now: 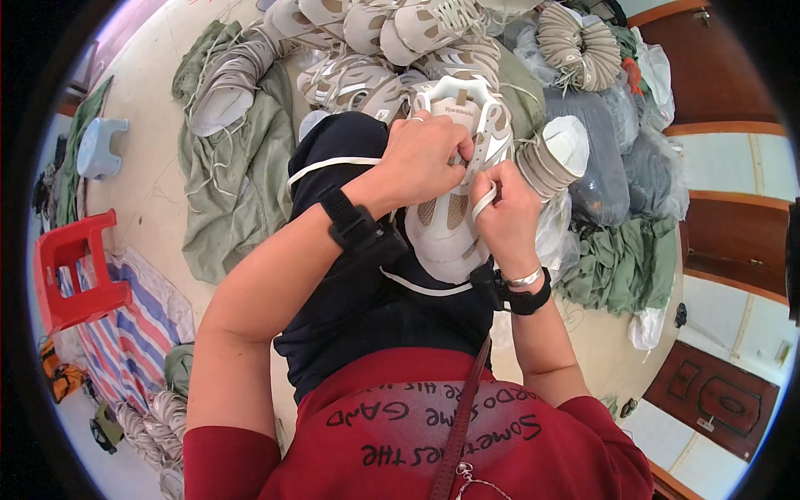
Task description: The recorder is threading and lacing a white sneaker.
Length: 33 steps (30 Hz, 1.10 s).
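Note:
A beige and white sneaker [454, 221] rests on my lap, toe toward me and tongue facing up. Over its eyelets my left hand [429, 158] is closed in a pinch; what its fingertips grip is hidden. My right hand [510, 217] is closed at the sneaker's right side, with a white shoelace [483, 200] gripped in its curled fingers. More white lace [333, 162] lies across my dark trousers left of the shoe, and another stretch crosses below the toe.
Piled sneakers [350, 79] lie beyond my knees. Stacked beige shoe parts [227, 92] rest on green cloth [225, 200] at left; another bundle [579, 50] tops plastic bags [596, 150] at right. A red stool [79, 271] and blue stool [102, 148] stand left.

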{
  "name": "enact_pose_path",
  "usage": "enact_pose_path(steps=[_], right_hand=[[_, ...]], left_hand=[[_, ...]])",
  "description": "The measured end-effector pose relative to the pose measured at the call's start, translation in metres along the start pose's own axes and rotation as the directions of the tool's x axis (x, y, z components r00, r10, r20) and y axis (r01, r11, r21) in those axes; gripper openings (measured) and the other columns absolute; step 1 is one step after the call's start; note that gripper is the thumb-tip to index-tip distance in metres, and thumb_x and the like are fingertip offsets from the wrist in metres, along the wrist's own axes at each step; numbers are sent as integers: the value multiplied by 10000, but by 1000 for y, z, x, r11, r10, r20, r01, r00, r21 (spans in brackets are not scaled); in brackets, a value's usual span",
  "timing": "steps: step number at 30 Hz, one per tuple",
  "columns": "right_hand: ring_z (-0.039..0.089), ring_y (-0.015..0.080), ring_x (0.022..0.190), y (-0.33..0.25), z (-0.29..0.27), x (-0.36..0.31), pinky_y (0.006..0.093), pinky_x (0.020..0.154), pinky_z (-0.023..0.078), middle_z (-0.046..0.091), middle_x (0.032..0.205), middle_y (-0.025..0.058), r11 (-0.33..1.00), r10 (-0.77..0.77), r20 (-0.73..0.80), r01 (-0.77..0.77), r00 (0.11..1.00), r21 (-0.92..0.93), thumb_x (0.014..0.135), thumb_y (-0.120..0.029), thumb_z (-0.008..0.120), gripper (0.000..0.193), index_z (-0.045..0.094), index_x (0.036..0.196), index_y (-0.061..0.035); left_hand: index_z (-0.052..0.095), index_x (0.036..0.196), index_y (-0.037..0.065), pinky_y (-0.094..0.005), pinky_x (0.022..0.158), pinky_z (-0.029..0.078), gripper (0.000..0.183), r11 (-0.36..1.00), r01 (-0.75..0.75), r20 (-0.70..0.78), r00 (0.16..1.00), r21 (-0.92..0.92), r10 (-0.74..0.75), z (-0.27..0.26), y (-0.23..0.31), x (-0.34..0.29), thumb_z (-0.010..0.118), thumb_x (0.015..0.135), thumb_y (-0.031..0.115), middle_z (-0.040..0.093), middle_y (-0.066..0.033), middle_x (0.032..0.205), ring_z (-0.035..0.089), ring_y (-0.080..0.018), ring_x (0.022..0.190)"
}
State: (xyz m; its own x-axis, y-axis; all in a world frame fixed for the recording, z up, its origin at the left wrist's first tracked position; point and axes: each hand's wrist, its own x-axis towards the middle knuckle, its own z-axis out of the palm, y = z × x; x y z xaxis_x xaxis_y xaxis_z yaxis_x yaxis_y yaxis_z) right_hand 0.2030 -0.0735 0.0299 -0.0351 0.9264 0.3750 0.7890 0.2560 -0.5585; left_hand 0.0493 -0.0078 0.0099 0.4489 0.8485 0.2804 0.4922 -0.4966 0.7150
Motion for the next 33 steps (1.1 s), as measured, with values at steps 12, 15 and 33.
enact_pose_path(steps=[12,15,33], right_hand=[[584,339,579,8,0,6,407,530,439,584,636,175,990,133,85,-136,987,34,818,-131,617,171,518,748,-10],[571,302,545,14,-4,3,376,525,438,576,623,169,964,211,114,-226,971,140,818,-147,620,179,544,767,7],[535,410,635,10,-7,1,413,577,441,562,696,196,990,90,162,-106,983,90,854,-91,543,75,508,845,-25]], left_hand=[[650,836,128,-403,764,417,179,991,132,49,990,14,-132,6,12,2,651,657,143,604,-30,802,549,-261,868],[653,837,133,-406,772,412,181,992,129,59,990,8,-129,6,15,2,651,656,142,607,-30,801,549,-262,873],[710,869,161,-401,720,447,202,982,0,199,979,190,-38,-1,16,15,624,686,173,648,-8,746,610,-257,815]])
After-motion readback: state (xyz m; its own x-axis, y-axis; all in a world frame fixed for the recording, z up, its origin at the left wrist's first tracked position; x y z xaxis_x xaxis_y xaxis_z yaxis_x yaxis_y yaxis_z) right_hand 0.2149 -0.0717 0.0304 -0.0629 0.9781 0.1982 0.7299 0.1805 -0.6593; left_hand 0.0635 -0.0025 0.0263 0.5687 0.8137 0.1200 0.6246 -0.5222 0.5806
